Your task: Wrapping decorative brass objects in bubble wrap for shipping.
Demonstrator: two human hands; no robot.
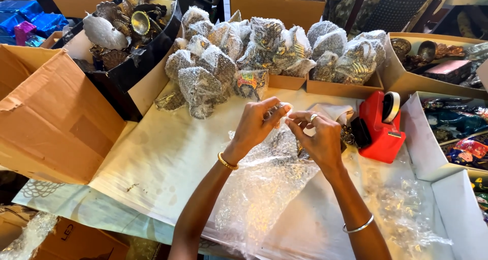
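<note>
Red tape dispenser (378, 126) being kept on the table (168, 158), wrapped figurines (264, 46) being stacked behind, brown cardboard box (51, 117) being left open alongside.

Brown cardboard box (56, 117) at left, bubble-wrapped bundles (213, 69) heaped behind, shallow cardboard trays (340, 88) beneath them.

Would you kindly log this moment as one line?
left hand: pinching bubble wrap | right hand: pinching same wrap | tape dispenser: right, untouched

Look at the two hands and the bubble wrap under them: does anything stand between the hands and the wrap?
Nothing visible does. The left hand and right hand are already at the bubble wrap, fingertips pinching near its top edge. The red tape dispenser sits to the right, clear of both hands, and the wrapped bundles lie further back.
</note>
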